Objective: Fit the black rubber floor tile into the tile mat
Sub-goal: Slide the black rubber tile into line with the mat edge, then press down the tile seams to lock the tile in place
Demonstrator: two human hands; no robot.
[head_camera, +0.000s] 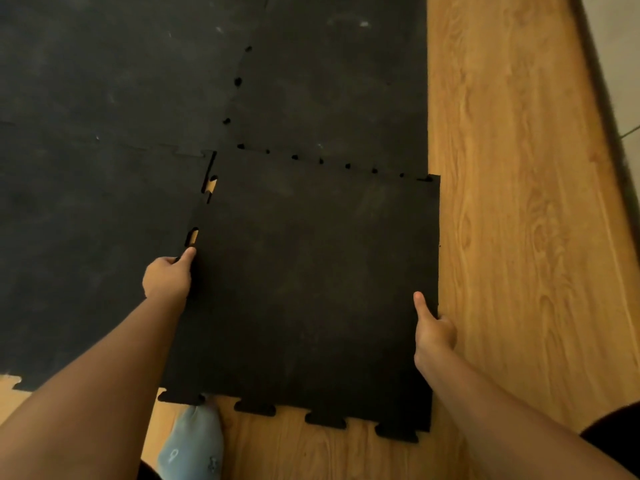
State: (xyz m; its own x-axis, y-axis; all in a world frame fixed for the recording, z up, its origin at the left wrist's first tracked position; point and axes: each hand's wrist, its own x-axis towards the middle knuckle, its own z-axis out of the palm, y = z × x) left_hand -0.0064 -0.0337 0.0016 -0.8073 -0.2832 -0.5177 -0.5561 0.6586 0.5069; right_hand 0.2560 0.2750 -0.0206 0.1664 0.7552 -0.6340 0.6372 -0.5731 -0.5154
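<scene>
A black rubber floor tile (311, 278) with puzzle-tab edges lies at the near right corner of the black tile mat (104, 133). Its far edge meets the mat along a seam with small dark gaps. Its left edge sits partly against the neighbouring tile, with wood showing through two gaps. My left hand (169, 277) grips the tile's left edge, thumb on top. My right hand (433, 327) grips the right edge, thumb on top and fingers under. The tile's right edge sticks out slightly past the mat's right edge.
Wooden floor (519, 202) runs along the right and near side. A foot in a light blue sock (192, 441) stands just in front of the tile's near left corner. A dark baseboard strip (602, 98) and a pale wall border the far right.
</scene>
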